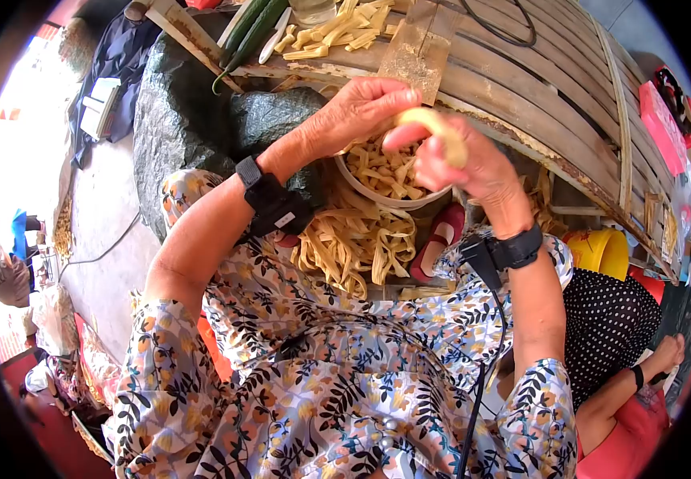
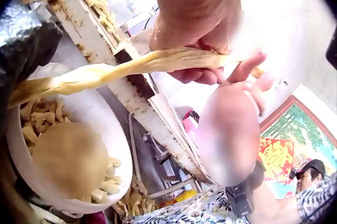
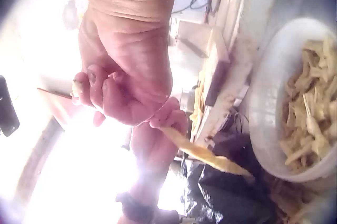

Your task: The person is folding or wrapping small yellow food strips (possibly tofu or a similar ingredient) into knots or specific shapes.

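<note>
In the head view my left hand and right hand are close together above a white tub. A long, twisted pale-yellow vegetable strip runs between them. My left hand grips the strip, whose long end trails past the tub in the left wrist view. The right hand has its fingers curled at the other end, partly hidden. Below, the white tub holds short cut yellow pieces. A heap of long strips lies in front of the tub.
A slatted bench stands ahead, bearing a wooden board, yellow pieces and long green cucumbers. Dark plastic sheeting lies left. A yellow bucket and a seated person are at the right.
</note>
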Demonstrator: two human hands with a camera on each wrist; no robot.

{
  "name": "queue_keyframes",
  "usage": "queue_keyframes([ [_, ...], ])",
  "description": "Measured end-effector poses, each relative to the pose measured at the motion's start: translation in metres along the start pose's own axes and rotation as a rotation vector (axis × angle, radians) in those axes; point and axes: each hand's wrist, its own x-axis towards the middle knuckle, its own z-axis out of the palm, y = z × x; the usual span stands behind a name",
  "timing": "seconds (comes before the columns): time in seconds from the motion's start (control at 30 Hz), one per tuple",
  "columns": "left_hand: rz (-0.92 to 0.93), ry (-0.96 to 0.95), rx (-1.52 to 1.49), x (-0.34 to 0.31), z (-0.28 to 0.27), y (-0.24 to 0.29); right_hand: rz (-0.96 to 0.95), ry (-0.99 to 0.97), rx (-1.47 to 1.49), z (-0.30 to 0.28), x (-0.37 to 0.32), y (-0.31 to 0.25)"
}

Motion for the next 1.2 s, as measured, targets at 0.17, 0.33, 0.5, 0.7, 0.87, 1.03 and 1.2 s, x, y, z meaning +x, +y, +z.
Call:
queue_keyframes([
  [0.17,0.138,-0.020,0.028,0.004,-0.002,0.014,-0.216,0.087,-0.043,-0.013,-0.009,-0.012],
  [0.33,-0.047,-0.416,-0.625,0.013,0.003,-0.006,-0.168,0.240,-0.348,0.004,-0.005,-0.023],
  [0.5,-0.197,-0.473,-0.766,0.010,0.017,-0.028,-0.121,0.505,-0.541,-0.001,0.003,-0.005],
  [0.7,-0.164,-0.234,-0.774,0.013,0.025,-0.039,-0.204,0.554,-1.080,-0.013,0.008,0.010],
  [0.87,-0.042,0.357,-0.307,0.015,0.030,-0.013,-0.446,0.970,-1.437,-0.010,0.015,0.015],
  [1.03,0.160,0.368,0.095,0.010,0.024,-0.010,-0.047,0.790,-0.768,-0.029,0.017,0.018],
  [1.2,0.278,0.345,0.403,0.012,0.026,-0.018,-0.062,0.808,-0.783,-0.035,0.016,0.030],
])
